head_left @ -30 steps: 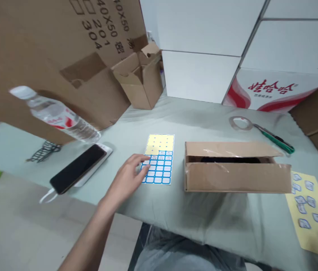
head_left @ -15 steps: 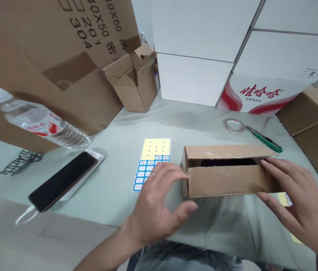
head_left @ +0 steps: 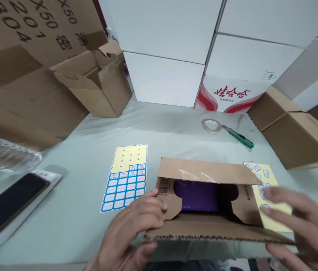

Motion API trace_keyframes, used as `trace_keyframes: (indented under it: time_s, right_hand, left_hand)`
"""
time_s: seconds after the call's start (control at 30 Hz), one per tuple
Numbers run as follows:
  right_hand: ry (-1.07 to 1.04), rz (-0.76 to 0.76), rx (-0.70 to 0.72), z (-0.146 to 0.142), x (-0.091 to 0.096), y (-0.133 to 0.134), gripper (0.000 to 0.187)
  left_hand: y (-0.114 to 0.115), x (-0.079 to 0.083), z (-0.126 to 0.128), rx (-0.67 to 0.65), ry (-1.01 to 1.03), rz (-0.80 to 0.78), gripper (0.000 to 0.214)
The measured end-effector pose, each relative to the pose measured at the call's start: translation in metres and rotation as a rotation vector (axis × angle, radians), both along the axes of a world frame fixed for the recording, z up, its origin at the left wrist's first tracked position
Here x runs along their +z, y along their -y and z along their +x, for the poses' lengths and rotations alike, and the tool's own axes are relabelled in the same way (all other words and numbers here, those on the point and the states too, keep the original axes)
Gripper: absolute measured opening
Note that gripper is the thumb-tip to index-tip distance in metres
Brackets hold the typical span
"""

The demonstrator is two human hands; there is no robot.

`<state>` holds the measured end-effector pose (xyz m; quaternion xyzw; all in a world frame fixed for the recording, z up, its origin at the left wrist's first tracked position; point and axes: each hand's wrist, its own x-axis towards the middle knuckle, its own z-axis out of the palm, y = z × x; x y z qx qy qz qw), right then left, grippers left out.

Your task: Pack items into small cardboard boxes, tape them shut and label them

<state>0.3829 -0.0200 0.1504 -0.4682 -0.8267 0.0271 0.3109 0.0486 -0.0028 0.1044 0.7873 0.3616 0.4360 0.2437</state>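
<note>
A small cardboard box (head_left: 204, 170) lies in front of me with its long flaps spread apart. Inside it a purple item (head_left: 197, 195) shows, partly hidden by the inner end flaps. My left hand (head_left: 133, 226) holds the box at its left end, fingers on the side and thumb by the front flap's corner. At the right end, my right hand (head_left: 302, 222) is somewhat blurred, its fingers apart; the thumb is close to the front flap's right corner. I cannot tell whether it touches the flap.
Left of the box lies a sticker label sheet (head_left: 127, 162); a yellow sticker sheet (head_left: 280, 218) is at right. Behind are a tape roll (head_left: 203, 126) and green utility knife (head_left: 240, 139). Cartons (head_left: 164, 79) line the back; a phone (head_left: 12, 203) and bottle (head_left: 9, 156) are left.
The box's top has opened wide, showing the purple item. My left hand has come onto its left end, and my right hand has come off its right end. The view has shifted right.
</note>
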Motion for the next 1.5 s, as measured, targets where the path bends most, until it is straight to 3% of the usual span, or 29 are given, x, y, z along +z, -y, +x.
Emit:
trace_keyframes:
  time_s: [0.1, 0.17, 0.2, 0.3, 0.4, 0.47, 0.5, 0.63, 0.73, 0.8, 0.9, 1.03, 1.17, 1.27, 1.37, 1.5]
  right_hand:
    - [-0.001, -0.011, -0.061, -0.003, -0.003, -0.021, 0.060]
    - [0.060, -0.099, 0.001, -0.003, -0.003, -0.032, 0.056]
    - [0.092, -0.132, 0.043, -0.001, -0.002, -0.036, 0.049]
    - [0.115, -0.193, 0.153, 0.008, 0.004, -0.054, 0.029]
    - [-0.007, -0.206, 0.040, 0.019, 0.001, -0.100, 0.015]
    - [-0.008, -0.243, -0.201, 0.021, -0.014, -0.147, 0.017]
    - [0.012, -0.260, -0.241, 0.019, -0.024, -0.172, 0.019]
    - [0.047, -0.278, -0.281, 0.003, -0.067, -0.250, 0.031]
    - [0.032, -0.291, -0.280, -0.006, -0.077, -0.271, 0.035]
    - [0.001, -0.303, -0.255, -0.004, -0.068, -0.266, 0.031]
    - [-0.062, -0.325, -0.173, 0.008, -0.035, -0.234, 0.031]
    - [-0.144, -0.350, -0.015, 0.018, 0.023, -0.154, 0.039]
    - [-0.182, -0.279, 0.231, 0.002, 0.063, -0.080, 0.016]
    - [-0.055, -0.163, 0.322, -0.015, 0.075, -0.051, 0.015]
    - [0.064, -0.117, 0.338, -0.029, 0.076, -0.041, 0.016]
    - [0.125, -0.110, 0.348, -0.042, 0.071, -0.040, 0.017]
  left_hand:
    - [-0.009, 0.001, 0.012, 0.275, 0.064, 0.035, 0.022]
    - [-0.018, 0.005, 0.021, 0.458, -0.012, 0.133, 0.053]
    - [-0.021, 0.008, 0.025, 0.469, -0.110, 0.193, 0.063]
    - [-0.029, 0.016, 0.030, 0.242, -0.449, 0.320, 0.059]
    - [-0.032, 0.015, 0.029, 0.087, -0.574, 0.411, 0.048]
    - [-0.031, 0.010, 0.029, 0.087, -0.612, 0.500, 0.046]
    - [-0.031, 0.007, 0.030, 0.098, -0.633, 0.547, 0.047]
    - [-0.031, -0.005, 0.035, 0.173, -0.683, 0.710, 0.053]
    - [-0.032, -0.011, 0.036, 0.207, -0.669, 0.729, 0.053]
    - [-0.033, -0.012, 0.036, 0.214, -0.654, 0.709, 0.054]
    - [-0.033, -0.009, 0.041, 0.208, -0.635, 0.697, 0.052]
    - [-0.031, 0.010, 0.060, 0.273, -0.561, 0.597, 0.039]
    - [-0.038, 0.038, 0.077, 0.182, -0.607, 0.321, 0.028]
    - [-0.046, 0.053, 0.078, 0.116, -0.442, 0.045, 0.028]
    - [-0.048, 0.060, 0.073, 0.043, -0.197, -0.195, 0.029]
    - [-0.043, 0.061, 0.068, -0.028, -0.033, -0.312, 0.028]
